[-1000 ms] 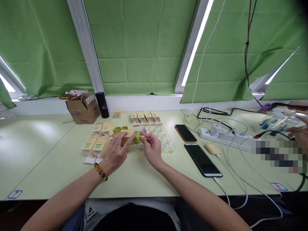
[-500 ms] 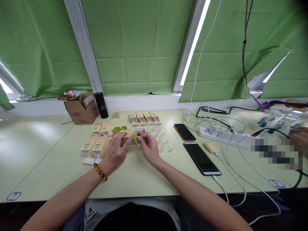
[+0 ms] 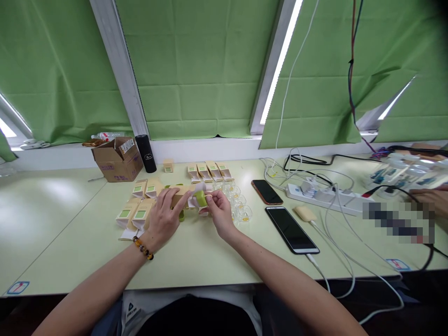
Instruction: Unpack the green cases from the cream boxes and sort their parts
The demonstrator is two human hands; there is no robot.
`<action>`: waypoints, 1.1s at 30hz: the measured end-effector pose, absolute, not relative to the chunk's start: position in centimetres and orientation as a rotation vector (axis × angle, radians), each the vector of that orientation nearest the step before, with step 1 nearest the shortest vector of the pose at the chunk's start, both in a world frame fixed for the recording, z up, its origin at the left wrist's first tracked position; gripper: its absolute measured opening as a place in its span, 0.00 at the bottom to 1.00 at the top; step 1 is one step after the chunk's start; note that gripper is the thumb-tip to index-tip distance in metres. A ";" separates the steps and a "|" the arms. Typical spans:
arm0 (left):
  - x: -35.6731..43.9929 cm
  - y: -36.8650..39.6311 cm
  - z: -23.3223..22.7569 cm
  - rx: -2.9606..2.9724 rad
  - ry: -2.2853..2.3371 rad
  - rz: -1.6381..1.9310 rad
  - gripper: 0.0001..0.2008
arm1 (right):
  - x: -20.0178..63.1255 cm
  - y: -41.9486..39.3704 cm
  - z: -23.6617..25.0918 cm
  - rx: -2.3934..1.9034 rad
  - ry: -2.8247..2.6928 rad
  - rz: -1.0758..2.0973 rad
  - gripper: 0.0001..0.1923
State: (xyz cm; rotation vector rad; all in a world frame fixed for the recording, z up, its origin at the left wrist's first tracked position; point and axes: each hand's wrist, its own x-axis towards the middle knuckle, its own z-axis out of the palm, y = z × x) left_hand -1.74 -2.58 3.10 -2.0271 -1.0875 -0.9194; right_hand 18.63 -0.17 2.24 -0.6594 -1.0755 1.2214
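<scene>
My left hand, with a beaded bracelet at the wrist, is closed round a small tan cardboard box lying on its side. At the box's right end, my right hand pinches a small green rounded piece; its exact kind is unclear. White flaps show between box and green piece. More green pieces lie partly hidden behind my left hand. Several upright tan boxes with green squares stand to the left, their flaps open. Clear plastic cups with yellow spots are grouped beside my right hand.
More tan boxes line the back near a black cylinder and an open carton. Two phones, a power strip and loose cables lie to the right. Another person's hand is at the far right.
My right hand has drawn the green piece slightly rightward, away from the box end, so more of it shows. White flaps are now visible there. The view has shifted a little.
</scene>
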 end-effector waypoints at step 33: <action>-2.8 -0.7 2.9 -2.033 -1.482 -1.547 0.29 | 22.8 -2.1 6.2 -0.854 -2.403 0.679 0.09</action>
